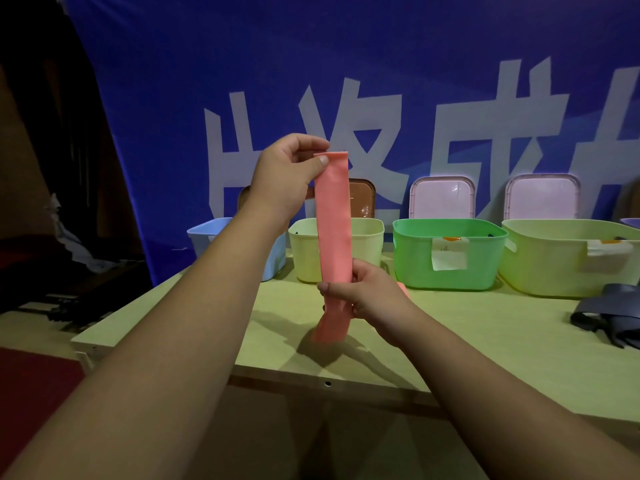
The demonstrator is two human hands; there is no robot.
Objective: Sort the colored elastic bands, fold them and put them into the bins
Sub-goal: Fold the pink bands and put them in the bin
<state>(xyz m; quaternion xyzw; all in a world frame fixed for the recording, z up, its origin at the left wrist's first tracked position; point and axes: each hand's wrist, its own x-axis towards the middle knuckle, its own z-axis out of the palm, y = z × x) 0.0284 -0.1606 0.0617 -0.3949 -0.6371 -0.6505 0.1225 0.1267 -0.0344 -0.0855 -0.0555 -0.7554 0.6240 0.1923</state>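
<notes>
The pink band (334,220) hangs upright in front of the small pale yellow bin (369,237), above the bench (485,341); the left hand (287,171) pinches its top, the right hand (367,292) grips it lower down

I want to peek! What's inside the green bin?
An orange bit shows at the green bin's rim, above the paper label; it may be tape. The front wall hides the rest.
</notes>
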